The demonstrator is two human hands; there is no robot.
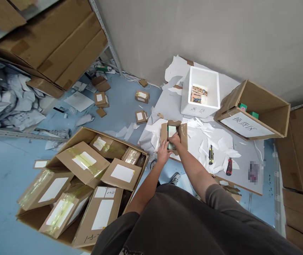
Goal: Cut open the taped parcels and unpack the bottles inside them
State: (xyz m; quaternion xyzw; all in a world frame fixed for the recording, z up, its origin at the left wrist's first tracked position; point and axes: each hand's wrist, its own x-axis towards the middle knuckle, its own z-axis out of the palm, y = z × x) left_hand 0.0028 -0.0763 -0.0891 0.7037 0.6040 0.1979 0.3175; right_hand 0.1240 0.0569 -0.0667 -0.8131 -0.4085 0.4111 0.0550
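A small opened cardboard box [183,139] stands on the table with its flaps spread. Inside it lies a green-and-white box [172,131], and another green item [170,146] shows partly below it. My left hand [163,152] grips the near left edge of the cardboard box, fingers over its wall. Reaching in from the right, my right hand [175,138] is curled against the green-and-white box; its fingertips are partly hidden. A yellow-and-black utility knife [211,155] and a red-and-black one [229,166] lie to the right among torn white paper.
A white foam box [200,112] with snack packs and a labelled carton [247,125] with green boxes stand at the table's back. A large carton [84,132] full of taped parcels is at my left. Small boxes [142,96] and scraps lie on the floor; shelves [106,32] rise beyond.
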